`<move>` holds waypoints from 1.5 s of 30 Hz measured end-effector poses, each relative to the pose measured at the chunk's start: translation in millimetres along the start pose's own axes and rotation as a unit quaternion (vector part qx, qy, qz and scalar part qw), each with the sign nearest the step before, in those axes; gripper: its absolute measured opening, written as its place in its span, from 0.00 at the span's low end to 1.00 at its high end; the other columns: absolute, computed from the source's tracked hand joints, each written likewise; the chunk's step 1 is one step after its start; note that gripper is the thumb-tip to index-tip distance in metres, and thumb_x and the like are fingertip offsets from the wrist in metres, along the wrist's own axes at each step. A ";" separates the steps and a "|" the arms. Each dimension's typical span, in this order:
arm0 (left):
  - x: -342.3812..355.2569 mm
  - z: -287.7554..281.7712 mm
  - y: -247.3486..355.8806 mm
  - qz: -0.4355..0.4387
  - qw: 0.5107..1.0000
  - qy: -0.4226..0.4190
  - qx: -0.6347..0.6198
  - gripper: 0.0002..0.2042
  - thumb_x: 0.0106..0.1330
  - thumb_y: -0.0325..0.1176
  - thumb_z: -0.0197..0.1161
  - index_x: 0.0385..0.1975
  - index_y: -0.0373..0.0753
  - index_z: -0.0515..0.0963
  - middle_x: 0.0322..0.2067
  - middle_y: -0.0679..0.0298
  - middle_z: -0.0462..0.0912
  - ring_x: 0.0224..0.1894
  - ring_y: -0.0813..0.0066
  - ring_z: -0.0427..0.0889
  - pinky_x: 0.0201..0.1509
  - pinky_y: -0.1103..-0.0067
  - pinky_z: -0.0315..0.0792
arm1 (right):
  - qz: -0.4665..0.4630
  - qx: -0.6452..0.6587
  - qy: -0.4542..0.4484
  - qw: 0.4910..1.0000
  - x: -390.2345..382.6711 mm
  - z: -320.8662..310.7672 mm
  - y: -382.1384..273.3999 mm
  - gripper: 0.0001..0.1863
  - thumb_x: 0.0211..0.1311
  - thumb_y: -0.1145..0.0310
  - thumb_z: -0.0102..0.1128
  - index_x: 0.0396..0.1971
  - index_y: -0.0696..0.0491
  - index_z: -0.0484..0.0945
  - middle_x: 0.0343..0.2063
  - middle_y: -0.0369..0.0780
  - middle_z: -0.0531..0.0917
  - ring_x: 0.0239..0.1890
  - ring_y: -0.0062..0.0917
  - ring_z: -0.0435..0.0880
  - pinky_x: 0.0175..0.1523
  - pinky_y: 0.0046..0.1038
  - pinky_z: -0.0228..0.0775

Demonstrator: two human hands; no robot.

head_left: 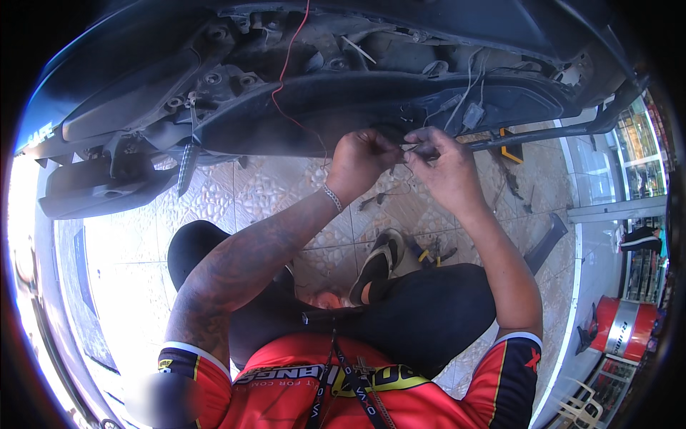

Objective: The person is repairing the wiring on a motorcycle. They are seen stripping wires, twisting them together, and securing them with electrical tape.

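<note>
In front of a scooter's dark body panel [314, 107], my left hand [361, 163] and my right hand [446, 168] meet with their fingertips almost touching. Both are closed in a pinch. A thin dark wire [410, 147] shows at the right fingertips; whatever the left fingers pinch is hidden behind them. A red wire [282, 80] hangs from above and runs down toward my left hand. Grey wires [468, 89] with a pale connector [473, 114] dangle from the scooter's opened side, just above my right hand.
A ribbed metal footpeg [187, 168] juts down at the left. Yellow-and-black tools [429, 257] lie on the tiled floor [321, 236] by my shoe [389, 250], near dark scraps [375, 200]. A yellow-edged object [510, 151] sits under the scooter. Far right stands a red drum [625, 329].
</note>
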State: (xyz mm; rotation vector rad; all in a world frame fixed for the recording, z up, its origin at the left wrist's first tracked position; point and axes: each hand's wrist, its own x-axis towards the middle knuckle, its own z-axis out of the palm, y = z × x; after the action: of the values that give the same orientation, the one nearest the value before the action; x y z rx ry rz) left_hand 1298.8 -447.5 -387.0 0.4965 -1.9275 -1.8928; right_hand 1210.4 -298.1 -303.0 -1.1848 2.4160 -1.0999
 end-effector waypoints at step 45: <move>-6.0 8.0 -7.1 0.028 0.998 -0.037 -0.038 0.06 0.62 0.26 0.69 0.38 0.35 0.85 0.34 0.61 0.89 0.38 0.81 0.86 0.44 0.79 0.78 | -0.043 0.019 -0.034 0.998 -1.7 -14.7 15.9 0.14 0.62 0.77 0.65 0.48 0.54 0.78 0.35 0.45 0.87 0.39 0.39 0.88 0.44 0.34 0.77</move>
State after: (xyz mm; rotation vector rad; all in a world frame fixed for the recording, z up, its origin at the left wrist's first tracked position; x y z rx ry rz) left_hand 1299.7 -437.7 -394.4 0.3505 -1.8867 -1.9668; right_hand 1194.9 -282.9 -304.3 -1.3049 2.3026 -1.1047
